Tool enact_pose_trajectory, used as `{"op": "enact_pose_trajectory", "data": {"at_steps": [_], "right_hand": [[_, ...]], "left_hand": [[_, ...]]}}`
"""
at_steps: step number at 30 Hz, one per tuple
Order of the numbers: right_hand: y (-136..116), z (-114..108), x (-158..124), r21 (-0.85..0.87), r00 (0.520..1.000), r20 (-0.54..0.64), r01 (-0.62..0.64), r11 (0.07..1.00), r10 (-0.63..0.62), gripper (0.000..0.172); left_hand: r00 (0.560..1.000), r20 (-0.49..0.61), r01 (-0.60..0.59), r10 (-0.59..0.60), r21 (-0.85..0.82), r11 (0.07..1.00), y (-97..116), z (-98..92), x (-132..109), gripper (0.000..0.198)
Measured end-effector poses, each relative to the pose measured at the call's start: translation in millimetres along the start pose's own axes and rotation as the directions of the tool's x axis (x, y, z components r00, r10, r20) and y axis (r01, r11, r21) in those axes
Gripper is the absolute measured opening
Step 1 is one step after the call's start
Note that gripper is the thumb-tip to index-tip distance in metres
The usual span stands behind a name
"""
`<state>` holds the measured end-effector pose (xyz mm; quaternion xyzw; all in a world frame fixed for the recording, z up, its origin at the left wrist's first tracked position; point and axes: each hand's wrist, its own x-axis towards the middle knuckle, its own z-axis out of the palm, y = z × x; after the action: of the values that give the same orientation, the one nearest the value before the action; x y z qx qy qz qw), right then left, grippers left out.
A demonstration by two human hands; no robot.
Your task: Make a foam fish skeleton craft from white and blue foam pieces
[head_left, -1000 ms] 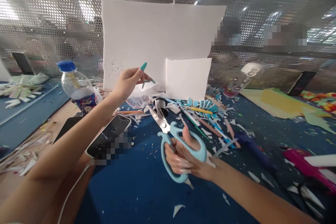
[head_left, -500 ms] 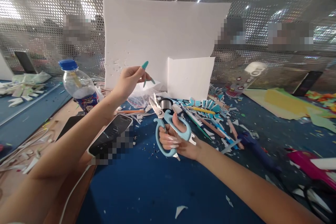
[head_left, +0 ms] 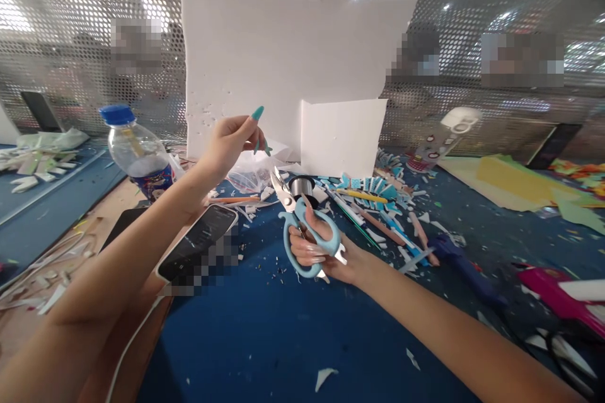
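Note:
My right hand (head_left: 309,249) grips light-blue-handled scissors (head_left: 287,203), thumb and fingers through the loops. Their metal blades point up and away, close together. Just right of the blades stands a small dark-rimmed spool (head_left: 302,187) with a silvery winding. Higher and to the left, my left hand (head_left: 231,141) is raised, its fingers curled and its thumb pointing up, with teal nails. Anything thin between those fingers is too fine to see. Behind both hands stand a large white board (head_left: 293,44) and a smaller white board (head_left: 343,138).
A phone (head_left: 198,242) with a white cable lies under my left forearm, near a blue-capped bottle (head_left: 139,151). Scraps and pencils litter the blue table (head_left: 265,340). To the right are a cup (head_left: 430,145), yellow sheets (head_left: 510,179) and a magenta tool (head_left: 553,296).
The scissor blades have closed toward each other, and the scissors have shifted slightly to the right. My left hand has moved slightly left and stays curled.

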<state>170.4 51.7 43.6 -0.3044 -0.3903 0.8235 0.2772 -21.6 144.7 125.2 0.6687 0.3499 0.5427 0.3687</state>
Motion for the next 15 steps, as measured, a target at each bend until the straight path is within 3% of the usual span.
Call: {"op": "enact_pose_trajectory", "data": {"at_steps": [4, 8, 10, 11, 13, 14, 15], "right_hand": [[-5.1, 2.4, -18.6, -0.240, 0.982, -0.176, 0.026, 0.970, -0.070, 0.050], [-20.1, -4.8, -42.8, -0.508, 0.887, -0.406, -0.018, 0.861, -0.221, 0.043], [-29.7, -13.5, -51.8, -0.640, 0.799, -0.506, -0.095, 0.762, -0.325, 0.042], [-34.2, -18.7, -54.9, -0.698, 0.743, -0.547, -0.149, 0.700, -0.387, 0.040], [-41.5, -28.9, -58.6, -0.778, 0.618, -0.598, -0.292, 0.556, -0.511, 0.037], [-44.0, -33.6, -59.3, -0.794, 0.564, -0.605, -0.368, 0.484, -0.563, 0.037], [-45.5, -37.7, -59.5, -0.798, 0.523, -0.601, -0.436, 0.417, -0.604, 0.038]], "left_hand": [[0.999, 0.039, -0.002, 0.003, -0.014, 1.000, -1.2, -1.8, 0.2, 0.037], [0.951, 0.309, -0.109, 0.032, 0.235, 0.966, -6.4, 4.2, -6.5, 0.035], [0.882, 0.466, -0.265, 0.070, 0.368, 0.891, -8.4, 14.1, -14.3, 0.033], [0.822, 0.561, -0.370, 0.094, 0.400, 0.838, -9.2, 20.7, -19.1, 0.031], [0.728, 0.678, -0.463, 0.104, 0.374, 0.804, -11.3, 35.4, -29.7, 0.026], [0.656, 0.747, -0.513, 0.104, 0.341, 0.787, -13.0, 42.6, -35.0, 0.026], [0.542, 0.836, -0.621, 0.085, 0.330, 0.711, -15.1, 49.1, -39.9, 0.027]]}}
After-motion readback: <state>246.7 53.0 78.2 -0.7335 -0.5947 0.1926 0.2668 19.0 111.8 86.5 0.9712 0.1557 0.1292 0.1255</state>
